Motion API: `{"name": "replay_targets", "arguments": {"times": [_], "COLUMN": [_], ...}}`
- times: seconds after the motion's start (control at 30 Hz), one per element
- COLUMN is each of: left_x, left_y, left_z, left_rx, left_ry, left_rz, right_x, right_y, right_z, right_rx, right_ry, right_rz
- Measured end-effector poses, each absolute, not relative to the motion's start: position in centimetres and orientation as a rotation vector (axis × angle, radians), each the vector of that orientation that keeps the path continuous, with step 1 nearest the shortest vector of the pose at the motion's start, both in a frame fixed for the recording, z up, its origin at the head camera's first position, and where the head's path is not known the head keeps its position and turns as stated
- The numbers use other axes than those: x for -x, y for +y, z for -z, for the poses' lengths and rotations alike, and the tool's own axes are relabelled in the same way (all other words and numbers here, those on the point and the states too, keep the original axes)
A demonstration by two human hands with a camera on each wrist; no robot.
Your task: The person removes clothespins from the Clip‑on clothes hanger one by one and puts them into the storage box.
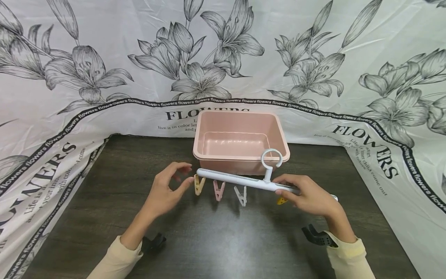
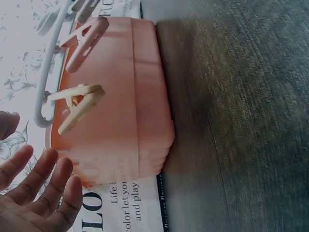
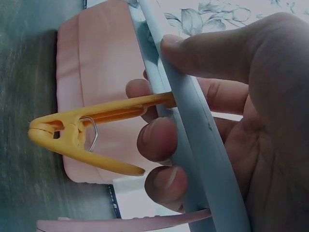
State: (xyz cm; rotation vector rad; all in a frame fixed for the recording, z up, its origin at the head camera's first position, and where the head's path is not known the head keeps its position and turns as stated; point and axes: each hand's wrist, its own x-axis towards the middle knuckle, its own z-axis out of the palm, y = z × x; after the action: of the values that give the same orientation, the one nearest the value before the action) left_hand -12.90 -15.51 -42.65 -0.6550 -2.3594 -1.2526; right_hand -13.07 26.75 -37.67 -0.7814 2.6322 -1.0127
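My right hand (image 1: 311, 193) grips a pale blue clip hanger (image 1: 237, 179) near its right part, thumb on the bar and fingers curled beneath it. The hanger's hook (image 1: 271, 155) points up. From the bar hang clothespins: a beige one (image 1: 199, 185) at the left end, a pink one (image 1: 218, 190), a white one (image 1: 242, 195) and a yellow one (image 3: 91, 125) by the right fingers. A further pink clothespin (image 3: 125, 223) shows in the right wrist view. My left hand (image 1: 167, 190) is beside the hanger's left end, fingers spread and loosely bent, holding nothing.
Behind the hanger, a pink plastic basin (image 1: 240, 164) stands on the dark wooden table (image 1: 223, 240). A white cloth (image 1: 299, 124) with printed flowers and lettering covers the back and sides. Both wrists wear black straps (image 1: 318, 235).
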Motion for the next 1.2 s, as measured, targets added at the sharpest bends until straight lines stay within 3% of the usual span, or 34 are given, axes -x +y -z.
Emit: {"name": "replay_targets", "arguments": {"times": [1.2], "left_x": [13.3], "left_y": [-12.3], "left_z": [42.4], "left_rx": [0.616], "left_ry": [-2.478], "left_rz": [1.974], "right_x": [13.4], "right_y": [27.8], "right_z": [37.9], "right_rx": [0.769], "right_ry": [2.727], "right_rz": [1.005]}}
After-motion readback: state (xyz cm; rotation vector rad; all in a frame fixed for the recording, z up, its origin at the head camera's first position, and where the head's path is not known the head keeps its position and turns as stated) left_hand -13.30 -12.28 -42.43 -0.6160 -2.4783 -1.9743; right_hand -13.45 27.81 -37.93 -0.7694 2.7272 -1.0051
